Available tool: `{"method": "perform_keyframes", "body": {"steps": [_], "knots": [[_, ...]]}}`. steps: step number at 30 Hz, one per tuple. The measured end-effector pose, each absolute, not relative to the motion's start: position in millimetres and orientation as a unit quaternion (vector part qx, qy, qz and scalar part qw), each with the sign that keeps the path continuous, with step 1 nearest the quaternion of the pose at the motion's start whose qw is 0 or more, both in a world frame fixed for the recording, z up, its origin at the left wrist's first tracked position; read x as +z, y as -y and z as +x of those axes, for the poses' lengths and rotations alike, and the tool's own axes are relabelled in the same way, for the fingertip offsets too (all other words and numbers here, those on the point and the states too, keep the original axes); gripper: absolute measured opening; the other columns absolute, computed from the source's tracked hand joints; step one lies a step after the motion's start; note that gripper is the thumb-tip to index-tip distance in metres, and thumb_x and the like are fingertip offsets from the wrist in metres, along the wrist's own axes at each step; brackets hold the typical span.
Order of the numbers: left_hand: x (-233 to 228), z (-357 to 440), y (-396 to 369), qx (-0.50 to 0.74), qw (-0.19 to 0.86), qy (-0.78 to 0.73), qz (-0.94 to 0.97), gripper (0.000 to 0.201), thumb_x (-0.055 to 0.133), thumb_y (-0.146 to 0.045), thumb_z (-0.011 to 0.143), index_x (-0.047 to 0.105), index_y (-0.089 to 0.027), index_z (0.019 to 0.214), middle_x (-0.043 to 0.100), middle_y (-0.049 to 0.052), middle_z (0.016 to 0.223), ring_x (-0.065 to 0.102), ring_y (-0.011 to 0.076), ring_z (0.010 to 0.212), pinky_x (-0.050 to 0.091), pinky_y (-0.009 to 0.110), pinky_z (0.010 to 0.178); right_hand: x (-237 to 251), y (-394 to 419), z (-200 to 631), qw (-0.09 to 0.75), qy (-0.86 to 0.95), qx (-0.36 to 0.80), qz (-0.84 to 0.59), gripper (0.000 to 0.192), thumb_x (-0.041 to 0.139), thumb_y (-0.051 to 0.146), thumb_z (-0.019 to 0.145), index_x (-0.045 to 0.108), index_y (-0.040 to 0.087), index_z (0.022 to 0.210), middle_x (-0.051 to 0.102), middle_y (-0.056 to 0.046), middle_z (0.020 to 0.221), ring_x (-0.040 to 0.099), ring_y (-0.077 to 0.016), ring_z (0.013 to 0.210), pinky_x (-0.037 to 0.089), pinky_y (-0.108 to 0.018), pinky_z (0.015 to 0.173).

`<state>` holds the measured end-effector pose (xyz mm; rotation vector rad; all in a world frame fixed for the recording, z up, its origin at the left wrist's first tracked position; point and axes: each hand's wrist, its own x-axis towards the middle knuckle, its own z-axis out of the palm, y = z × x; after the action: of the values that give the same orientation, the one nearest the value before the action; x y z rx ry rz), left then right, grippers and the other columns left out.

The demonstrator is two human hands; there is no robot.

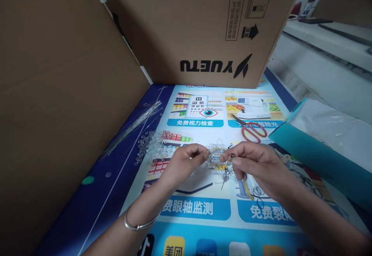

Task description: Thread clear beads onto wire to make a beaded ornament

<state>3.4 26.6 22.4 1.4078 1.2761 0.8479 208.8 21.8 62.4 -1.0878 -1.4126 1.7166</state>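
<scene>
Two hands pinching a tangle of thin wire above a printed mat.

The left hand [186, 159] and right hand [250, 163] each close fingertips on the wire bundle [219, 163]; it looks light, springy and easily bent, best gripped at its ends.

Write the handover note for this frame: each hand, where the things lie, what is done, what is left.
Left hand: fingers pinch the wire-and-bead piece.
Right hand: fingers pinch its other side, beside a small black loop.
Loose clear beads and clear strands lie left; red scissors behind.
Done: some beads are on the wire.
Left: many loose beads.
</scene>
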Motion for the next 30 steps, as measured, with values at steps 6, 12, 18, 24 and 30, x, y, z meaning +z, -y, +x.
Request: {"method": "perform_keyframes", "body": {"steps": [6, 12, 18, 24, 30], "knots": [[21, 3, -26, 0.36, 0.492, -0.515, 0.602, 0.015, 0.055, -0.029, 0.078, 0.064, -0.017, 0.077, 0.064, 0.003, 0.075, 0.056, 0.0137, 0.07, 0.046, 0.028, 0.067, 63, -22, 208, 0.319, 0.537, 0.657, -0.422, 0.02, 0.061, 0.035, 0.078, 0.061, 0.016, 0.084, 0.059, -0.002, 0.066, 0.048, -0.0089, 0.053, 0.038, -0.023, 0.052], [21, 3, -26, 0.363, 0.48, -0.519, 0.608, 0.015, 0.054, -0.029, 0.078, 0.063, -0.017, 0.078, 0.064, 0.003, 0.075, 0.056, 0.0141, 0.069, 0.046, 0.027, 0.066, 63, -22, 208, 0.324, 0.535, 0.658, -0.421, 0.019, 0.062, 0.035, 0.077, 0.061, 0.017, 0.082, 0.061, -0.002, 0.068, 0.049, -0.0093, 0.053, 0.038, -0.023, 0.052], [25, 5, -23, 0.347, 0.404, -0.543, 0.649, 0.014, 0.051, -0.026, 0.08, 0.061, -0.018, 0.075, 0.061, 0.0, 0.07, 0.054, 0.0126, 0.067, 0.042, 0.024, 0.064, 63, -22, 207, 0.32, 0.533, 0.66, -0.422, 0.02, 0.062, 0.035, 0.077, 0.062, 0.017, 0.083, 0.062, -0.003, 0.073, 0.049, -0.0088, 0.054, 0.038, -0.023, 0.051], [22, 10, -17, 0.325, 0.286, -0.559, 0.707, 0.013, 0.045, -0.017, 0.081, 0.057, -0.019, 0.077, 0.06, -0.001, 0.07, 0.052, 0.0128, 0.067, 0.039, 0.025, 0.064, 63, -21, 204, 0.317, 0.527, 0.68, -0.399, 0.016, 0.061, 0.032, 0.078, 0.061, 0.016, 0.083, 0.056, 0.001, 0.062, 0.048, -0.0077, 0.052, 0.037, -0.021, 0.051], [13, 18, -14, 0.249, 0.08, -0.579, 0.772, 0.013, 0.041, -0.016, 0.083, 0.054, -0.017, 0.081, 0.06, 0.005, 0.072, 0.051, 0.0195, 0.071, 0.036, 0.032, 0.068, 64, -20, 205, 0.305, 0.53, 0.693, -0.383, 0.015, 0.06, 0.029, 0.079, 0.061, 0.014, 0.082, 0.055, 0.002, 0.058, 0.048, -0.0067, 0.048, 0.034, -0.02, 0.047]]}}
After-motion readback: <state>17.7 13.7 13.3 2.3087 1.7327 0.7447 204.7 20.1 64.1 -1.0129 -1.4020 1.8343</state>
